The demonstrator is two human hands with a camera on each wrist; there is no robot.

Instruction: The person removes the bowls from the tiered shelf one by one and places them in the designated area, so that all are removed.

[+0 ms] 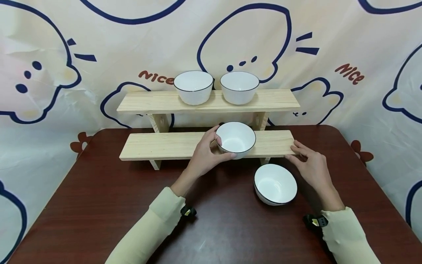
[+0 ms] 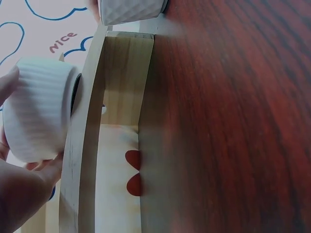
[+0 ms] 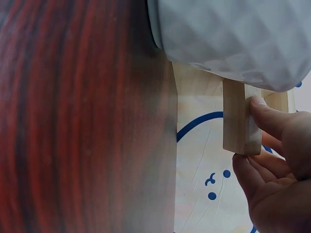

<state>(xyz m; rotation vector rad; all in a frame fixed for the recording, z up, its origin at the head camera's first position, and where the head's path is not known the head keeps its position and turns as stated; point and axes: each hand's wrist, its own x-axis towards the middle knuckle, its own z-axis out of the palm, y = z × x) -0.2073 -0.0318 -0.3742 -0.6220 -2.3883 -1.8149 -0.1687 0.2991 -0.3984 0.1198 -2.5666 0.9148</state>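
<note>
Farthest left, a first white bowl (image 1: 193, 88) is set upright on the top shelf (image 1: 141, 103), with no hand on it, so that part looks done. Next, the left hand (image 1: 207, 150) is seen with its fingers and thumb curled around a held bowl (image 1: 236, 137). This one is held upright at the front edge of the low shelf (image 1: 158, 146); whether it is fully rested on the wood cannot be told, so this part looks half done. Up above it, a tiny bit to the right, a second white bowl (image 1: 240, 88) is placed near the first, and that looks done too. Farther right, a last bowl (image 1: 275, 184) is found on the brown table (image 1: 99, 205). It is not yet put on a shelf, so it may be what is left. Farthest right, the low shelf's end is pinched between the right hand's (image 1: 311, 167) thumb and fingers.
</note>
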